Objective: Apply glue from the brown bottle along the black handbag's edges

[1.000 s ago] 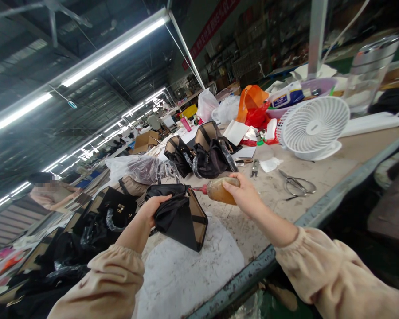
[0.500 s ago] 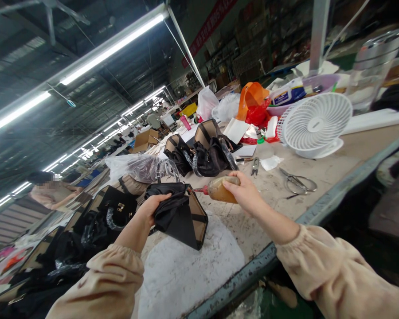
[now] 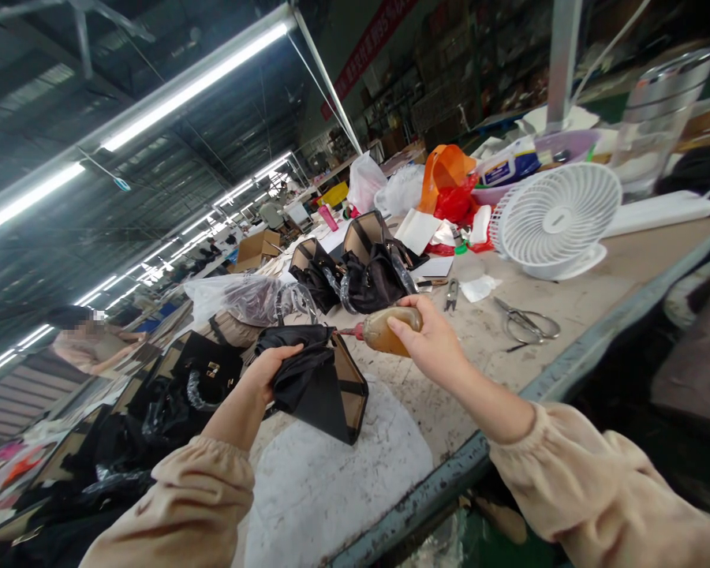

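My left hand [image 3: 264, 373] grips the black lining folded over the top of a brown-and-black handbag [image 3: 338, 398] that stands on a white mat [image 3: 343, 481] on the workbench. My right hand [image 3: 429, 341] is wrapped round a squeeze bottle of amber glue [image 3: 390, 330]. The bottle lies almost level, and its red nozzle points left at the bag's upper edge, close to touching it.
Several more handbags [image 3: 364, 272] stand behind, and black ones [image 3: 207, 379] lie to the left. Scissors [image 3: 524, 322], snips [image 3: 451, 294], a white fan [image 3: 559, 221], plastic bags [image 3: 446, 185] and a clear jar [image 3: 656, 118] crowd the bench. Another person [image 3: 86, 343] sits far left.
My right hand has carried the glue bottle slightly left and up, so the nozzle is nearer the bag's edge. My left hand keeps its hold on the lining.
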`<action>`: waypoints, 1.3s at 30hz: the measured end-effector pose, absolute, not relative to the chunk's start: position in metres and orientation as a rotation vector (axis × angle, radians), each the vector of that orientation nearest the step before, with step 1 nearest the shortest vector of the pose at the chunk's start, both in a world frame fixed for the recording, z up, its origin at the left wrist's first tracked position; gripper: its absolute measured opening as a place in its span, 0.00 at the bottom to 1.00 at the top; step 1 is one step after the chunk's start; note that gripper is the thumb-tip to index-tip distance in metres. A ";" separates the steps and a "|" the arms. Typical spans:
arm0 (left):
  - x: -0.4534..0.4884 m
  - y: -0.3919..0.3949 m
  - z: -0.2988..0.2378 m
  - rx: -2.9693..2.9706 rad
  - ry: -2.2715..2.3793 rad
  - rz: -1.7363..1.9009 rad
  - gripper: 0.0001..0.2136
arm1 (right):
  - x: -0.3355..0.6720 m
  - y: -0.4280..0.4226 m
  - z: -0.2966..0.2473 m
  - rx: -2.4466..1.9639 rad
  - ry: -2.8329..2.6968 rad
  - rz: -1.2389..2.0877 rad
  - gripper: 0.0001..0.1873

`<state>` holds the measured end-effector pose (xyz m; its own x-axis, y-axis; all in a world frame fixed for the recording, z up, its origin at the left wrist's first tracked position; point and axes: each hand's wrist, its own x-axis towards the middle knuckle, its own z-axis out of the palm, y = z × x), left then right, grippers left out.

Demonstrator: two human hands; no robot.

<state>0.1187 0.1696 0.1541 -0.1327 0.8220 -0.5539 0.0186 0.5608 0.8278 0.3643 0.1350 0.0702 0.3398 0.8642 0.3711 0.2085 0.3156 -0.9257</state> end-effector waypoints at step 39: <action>0.114 0.169 0.152 0.770 1.559 0.780 0.09 | 0.362 0.117 0.089 -1.136 -1.399 0.327 0.10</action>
<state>0.1139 0.1687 0.1521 -0.1118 0.8256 -0.5530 0.0524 0.5606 0.8264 0.3620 0.1173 0.0889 0.2262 0.7682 0.5989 0.4235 0.4761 -0.7707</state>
